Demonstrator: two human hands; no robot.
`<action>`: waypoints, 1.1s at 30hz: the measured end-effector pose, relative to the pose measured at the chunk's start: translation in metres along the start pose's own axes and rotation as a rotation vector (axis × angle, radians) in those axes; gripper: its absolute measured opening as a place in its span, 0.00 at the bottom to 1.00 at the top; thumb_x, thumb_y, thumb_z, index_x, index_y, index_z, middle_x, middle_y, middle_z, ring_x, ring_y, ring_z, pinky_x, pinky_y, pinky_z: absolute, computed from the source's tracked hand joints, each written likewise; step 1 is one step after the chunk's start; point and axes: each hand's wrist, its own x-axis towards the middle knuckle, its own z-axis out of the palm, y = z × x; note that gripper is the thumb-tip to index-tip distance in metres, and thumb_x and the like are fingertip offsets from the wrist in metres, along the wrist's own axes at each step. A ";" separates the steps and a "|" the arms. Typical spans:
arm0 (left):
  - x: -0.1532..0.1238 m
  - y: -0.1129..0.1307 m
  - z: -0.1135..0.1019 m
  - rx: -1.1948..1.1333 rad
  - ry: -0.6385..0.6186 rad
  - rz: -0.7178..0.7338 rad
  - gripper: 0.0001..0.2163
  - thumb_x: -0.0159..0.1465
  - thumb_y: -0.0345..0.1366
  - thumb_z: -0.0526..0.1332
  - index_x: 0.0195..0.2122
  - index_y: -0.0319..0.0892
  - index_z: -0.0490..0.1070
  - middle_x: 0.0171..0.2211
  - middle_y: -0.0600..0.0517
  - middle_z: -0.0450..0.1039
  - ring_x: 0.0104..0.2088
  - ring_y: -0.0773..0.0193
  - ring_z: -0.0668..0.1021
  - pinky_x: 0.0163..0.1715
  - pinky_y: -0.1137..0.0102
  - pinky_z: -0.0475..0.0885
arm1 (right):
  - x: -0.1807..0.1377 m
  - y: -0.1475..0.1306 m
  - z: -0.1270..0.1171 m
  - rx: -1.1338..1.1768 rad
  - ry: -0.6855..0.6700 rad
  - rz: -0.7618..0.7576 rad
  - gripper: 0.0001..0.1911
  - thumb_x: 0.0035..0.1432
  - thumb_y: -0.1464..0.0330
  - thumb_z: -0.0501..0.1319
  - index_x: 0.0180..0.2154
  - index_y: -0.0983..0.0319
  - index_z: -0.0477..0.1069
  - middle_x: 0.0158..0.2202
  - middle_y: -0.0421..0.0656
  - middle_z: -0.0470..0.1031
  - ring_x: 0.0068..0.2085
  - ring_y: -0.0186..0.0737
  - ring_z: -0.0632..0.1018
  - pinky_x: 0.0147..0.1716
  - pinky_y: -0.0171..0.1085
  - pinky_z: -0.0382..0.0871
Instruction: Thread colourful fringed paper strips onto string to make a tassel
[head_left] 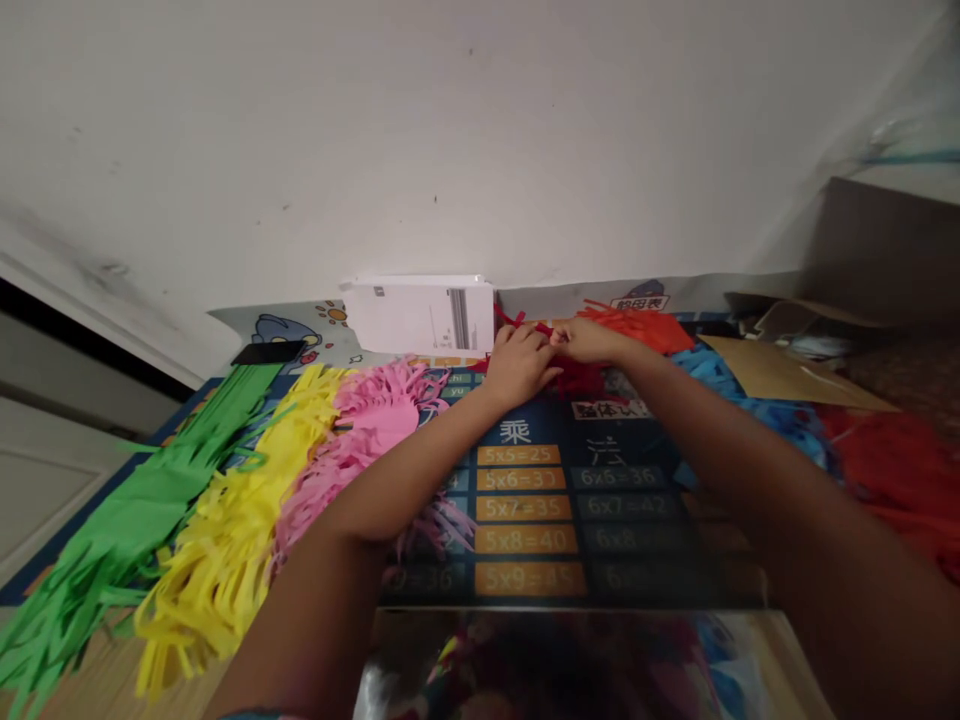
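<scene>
We see both hands close together at the far side of the printed mat [525, 478], working over red fringed paper [581, 380]. The red paper lies beneath and between them, some of its strips showing just beyond the left hand [525, 362]. That hand is palm down with its fingers bent over the red; we cannot tell whether it grips or merely presses. The right hand [589, 340] has its fingers curled in, nearly meeting the left fingertips (whether it pinches a strip, we cannot tell).

Just left of the hands, we see a white box [420, 315] leaning near the wall. Nearer to us on the left arm's side lie pink paper [386, 425], then yellow paper [259, 500], then green paper [142, 500] farthest out, all fringed. Just right of the right hand is orange-red paper [652, 328], with blue paper [712, 372] beyond the forearm. Well nearer than both hands, between the forearms, we see a clear container [555, 660].
</scene>
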 end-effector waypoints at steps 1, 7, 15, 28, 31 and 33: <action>0.000 -0.001 0.001 0.009 0.013 0.002 0.15 0.69 0.43 0.59 0.50 0.40 0.76 0.48 0.42 0.76 0.53 0.49 0.71 0.53 0.53 0.59 | 0.000 -0.001 -0.001 -0.004 -0.001 0.002 0.07 0.54 0.74 0.55 0.25 0.63 0.69 0.23 0.39 0.72 0.27 0.32 0.68 0.29 0.31 0.59; 0.004 -0.004 0.003 0.041 0.002 0.011 0.12 0.70 0.39 0.57 0.45 0.40 0.77 0.45 0.43 0.77 0.52 0.48 0.70 0.50 0.53 0.57 | 0.003 -0.006 -0.002 -0.039 0.019 0.017 0.07 0.51 0.75 0.57 0.23 0.62 0.69 0.21 0.37 0.72 0.26 0.34 0.69 0.28 0.31 0.60; 0.005 -0.016 0.014 -0.077 -0.083 -0.296 0.10 0.70 0.37 0.56 0.41 0.43 0.77 0.42 0.45 0.79 0.48 0.52 0.74 0.48 0.57 0.60 | -0.043 -0.010 0.023 -0.245 0.358 0.068 0.24 0.71 0.64 0.42 0.51 0.66 0.73 0.51 0.55 0.76 0.52 0.49 0.73 0.51 0.42 0.62; 0.038 -0.051 0.000 -0.105 0.038 -0.355 0.07 0.65 0.28 0.56 0.39 0.39 0.74 0.44 0.41 0.77 0.48 0.53 0.75 0.50 0.61 0.64 | -0.051 -0.021 0.081 -0.547 0.141 -0.127 0.33 0.64 0.46 0.54 0.54 0.66 0.73 0.53 0.60 0.76 0.54 0.61 0.73 0.59 0.56 0.51; 0.049 -0.073 -0.026 -0.094 0.188 -0.519 0.13 0.64 0.25 0.52 0.46 0.40 0.71 0.46 0.43 0.77 0.46 0.57 0.77 0.44 0.65 0.68 | -0.052 -0.026 0.087 -0.565 0.155 -0.131 0.33 0.64 0.46 0.54 0.52 0.66 0.75 0.51 0.59 0.77 0.55 0.60 0.73 0.62 0.57 0.48; 0.053 -0.089 -0.049 -0.079 0.277 -0.610 0.15 0.64 0.23 0.50 0.49 0.40 0.68 0.44 0.45 0.77 0.43 0.60 0.78 0.41 0.68 0.69 | -0.052 -0.028 0.092 -0.564 0.166 -0.129 0.32 0.64 0.46 0.53 0.50 0.66 0.76 0.50 0.59 0.78 0.55 0.59 0.73 0.62 0.57 0.47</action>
